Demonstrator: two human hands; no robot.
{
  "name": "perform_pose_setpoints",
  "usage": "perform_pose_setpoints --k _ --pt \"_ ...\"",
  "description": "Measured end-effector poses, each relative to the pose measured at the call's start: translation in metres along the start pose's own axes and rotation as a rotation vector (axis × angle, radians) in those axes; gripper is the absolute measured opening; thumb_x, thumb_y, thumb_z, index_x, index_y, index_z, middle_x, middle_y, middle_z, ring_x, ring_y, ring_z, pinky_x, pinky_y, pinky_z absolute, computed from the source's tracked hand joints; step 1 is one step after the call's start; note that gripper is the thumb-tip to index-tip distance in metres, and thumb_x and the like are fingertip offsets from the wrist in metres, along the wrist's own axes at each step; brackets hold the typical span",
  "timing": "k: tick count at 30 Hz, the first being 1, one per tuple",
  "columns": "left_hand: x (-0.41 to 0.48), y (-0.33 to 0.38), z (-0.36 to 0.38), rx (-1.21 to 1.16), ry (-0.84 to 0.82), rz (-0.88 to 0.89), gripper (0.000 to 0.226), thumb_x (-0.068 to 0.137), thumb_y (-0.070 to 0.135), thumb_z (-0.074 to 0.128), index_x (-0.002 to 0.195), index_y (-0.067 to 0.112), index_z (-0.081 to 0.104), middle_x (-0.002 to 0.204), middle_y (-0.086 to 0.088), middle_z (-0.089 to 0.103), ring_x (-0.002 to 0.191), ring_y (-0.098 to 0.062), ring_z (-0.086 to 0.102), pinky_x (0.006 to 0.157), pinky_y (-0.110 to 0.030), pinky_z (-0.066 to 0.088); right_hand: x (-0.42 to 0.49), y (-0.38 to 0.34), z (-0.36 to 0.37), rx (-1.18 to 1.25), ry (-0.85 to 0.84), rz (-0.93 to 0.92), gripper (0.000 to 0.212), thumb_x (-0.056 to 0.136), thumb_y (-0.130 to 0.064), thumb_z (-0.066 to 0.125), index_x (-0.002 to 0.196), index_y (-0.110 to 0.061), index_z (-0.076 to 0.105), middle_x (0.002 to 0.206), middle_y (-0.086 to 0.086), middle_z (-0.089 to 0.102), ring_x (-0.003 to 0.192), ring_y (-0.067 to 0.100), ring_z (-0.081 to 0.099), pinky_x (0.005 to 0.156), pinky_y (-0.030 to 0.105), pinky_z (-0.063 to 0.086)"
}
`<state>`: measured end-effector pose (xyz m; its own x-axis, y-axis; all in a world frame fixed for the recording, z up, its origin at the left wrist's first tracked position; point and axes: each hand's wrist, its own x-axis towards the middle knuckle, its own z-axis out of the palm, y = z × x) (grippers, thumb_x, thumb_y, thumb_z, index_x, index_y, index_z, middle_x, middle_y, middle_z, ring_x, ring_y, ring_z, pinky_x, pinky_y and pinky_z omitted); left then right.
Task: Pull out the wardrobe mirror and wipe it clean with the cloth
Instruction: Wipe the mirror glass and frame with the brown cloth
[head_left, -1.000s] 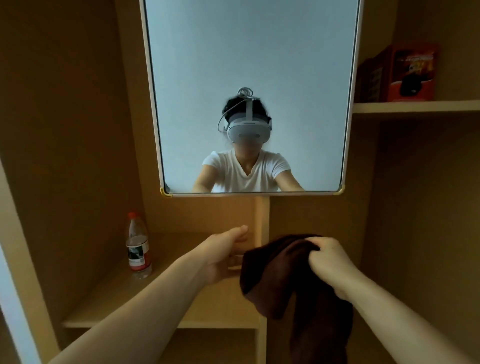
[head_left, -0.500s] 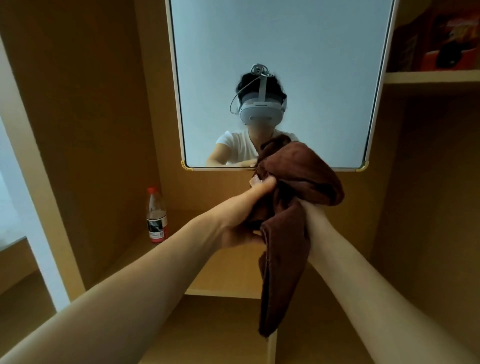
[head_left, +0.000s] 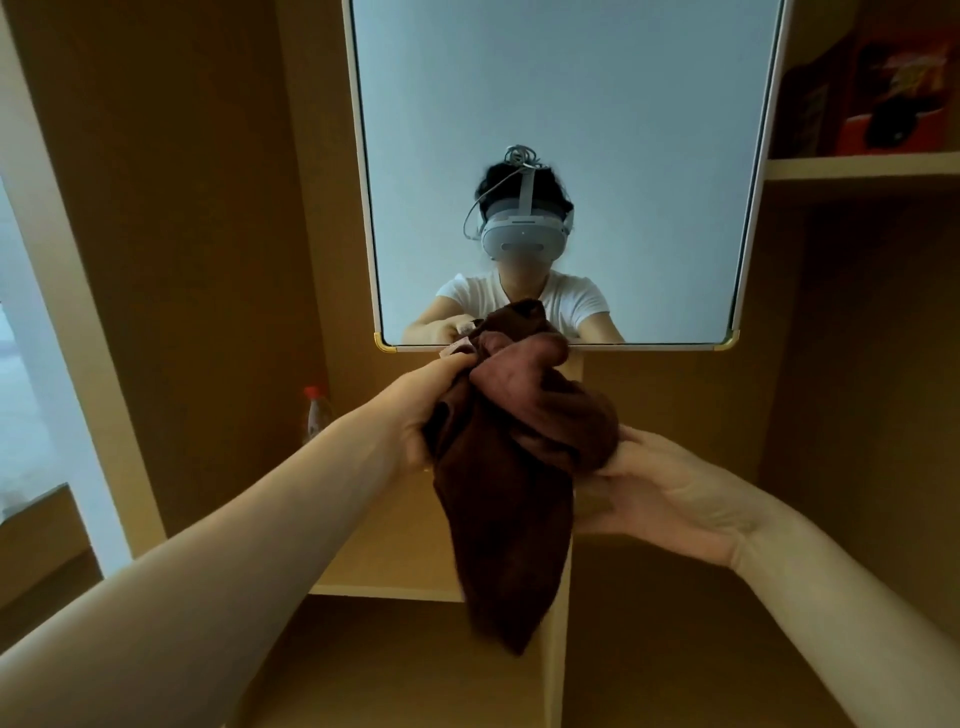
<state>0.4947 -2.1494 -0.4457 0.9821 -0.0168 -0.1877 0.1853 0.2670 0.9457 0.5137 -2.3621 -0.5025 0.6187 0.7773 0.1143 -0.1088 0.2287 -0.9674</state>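
left grip (head_left: 431, 402) clamped on cloth (head_left: 504, 499) top | right grip (head_left: 660, 493) holds its bunched right side | cloth overlaps mirror (head_left: 561, 104) bottom edge

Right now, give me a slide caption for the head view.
Left hand and right hand hold a brown cloth before the mirror's lower edge.
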Motion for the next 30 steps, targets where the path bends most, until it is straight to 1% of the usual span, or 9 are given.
perform_pose_setpoints --k 3,6,10,16,18,20,23,26,30 --pt "0.001 -0.002 0.000 0.005 -0.065 0.016 0.028 0.094 0.031 0.053 0.102 0.007 0.066 0.091 -0.013 0.070 0.080 -0.024 0.069 0.069 -0.032 0.057 0.011 -0.006 0.010 -0.220 0.209 -0.113 0.069 0.074 -0.032 0.076 0.136 -0.036 0.044 0.128 -0.005 0.059 0.120 0.016 0.055 0.096 0.052 0.046" --pt "-0.001 -0.001 -0.005 0.039 -0.109 -0.032 0.032 0.092 0.037 0.055 0.101 0.009 0.067 0.091 -0.012 0.074 0.075 -0.024 0.072 0.057 -0.030 0.058 0.020 -0.012 0.013 -0.043 0.387 -0.273 0.049 0.081 -0.049 0.061 0.126 -0.030 0.056 0.121 -0.003 0.065 0.111 0.019 0.061 0.090 0.043 0.050" --pt "-0.006 0.001 -0.028 0.108 -0.168 0.001 0.051 0.072 0.041 0.065 0.113 0.012 0.066 0.108 -0.009 0.072 0.091 -0.023 0.071 0.073 -0.032 0.054 0.013 -0.024 0.005 0.253 0.448 -0.261 0.041 0.093 -0.046 0.041 0.119 -0.023 0.063 0.116 0.004 0.068 0.104 0.022 0.066 0.084 0.040 0.050" --pt "-0.004 0.000 -0.020 0.209 -0.326 -0.051 0.068 0.061 0.075 0.063 0.102 0.022 0.075 0.111 -0.007 0.071 0.102 -0.024 0.067 0.082 -0.037 0.053 0.024 -0.039 0.020 0.181 0.454 -0.199 0.039 0.090 -0.043 0.048 0.112 -0.018 0.068 0.109 0.010 0.070 0.098 0.027 0.068 0.083 0.040 0.052" --pt "0.001 0.001 -0.007 0.187 -0.288 0.006 0.053 0.073 0.068 0.059 0.097 0.025 0.077 0.109 -0.001 0.072 0.099 -0.013 0.068 0.083 -0.028 0.052 0.029 -0.044 0.026 0.103 0.430 -0.192 0.040 0.091 -0.042 0.047 0.113 -0.015 0.068 0.109 0.010 0.070 0.099 0.025 0.067 0.085 0.039 0.052" --pt "0.010 0.004 0.000 0.109 -0.127 0.111 0.034 0.091 0.041 0.053 0.083 0.017 0.076 0.093 -0.002 0.071 0.075 -0.003 0.070 0.073 -0.020 0.050 0.029 -0.049 0.026 0.051 0.390 -0.196 0.040 0.092 -0.042 0.045 0.114 -0.015 0.066 0.109 0.007 0.070 0.100 0.022 0.067 0.086 0.037 0.052" --pt "0.010 -0.001 0.000 -0.032 -0.205 0.135 0.017 0.074 0.017 0.063 0.075 0.010 0.078 0.085 -0.007 0.073 0.075 -0.015 0.070 0.073 -0.028 0.054 0.023 -0.052 0.017 -0.249 0.438 -0.107 0.038 0.094 -0.046 0.042 0.114 -0.021 0.064 0.113 -0.002 0.069 0.103 0.016 0.065 0.087 0.034 0.048" --pt "0.003 0.001 -0.003 -0.054 -0.210 0.148 0.017 0.082 0.017 0.062 0.085 0.010 0.077 0.087 -0.011 0.074 0.073 -0.022 0.072 0.062 -0.031 0.058 0.012 -0.053 0.007 -0.608 0.526 0.113 0.050 0.093 -0.057 0.039 0.118 -0.019 0.060 0.110 0.002 0.069 0.095 0.019 0.067 0.082 0.040 0.055" --pt "-0.006 0.013 0.003 -0.012 -0.208 0.274 0.018 0.093 0.019 0.052 0.103 0.014 0.065 0.086 -0.009 0.072 0.071 -0.021 0.071 0.059 -0.031 0.057 0.004 -0.050 0.003 -0.393 0.304 0.152 0.069 0.071 -0.076 0.048 0.124 -0.032 0.048 0.116 0.008 0.067 0.102 0.024 0.066 0.082 0.042 0.053"
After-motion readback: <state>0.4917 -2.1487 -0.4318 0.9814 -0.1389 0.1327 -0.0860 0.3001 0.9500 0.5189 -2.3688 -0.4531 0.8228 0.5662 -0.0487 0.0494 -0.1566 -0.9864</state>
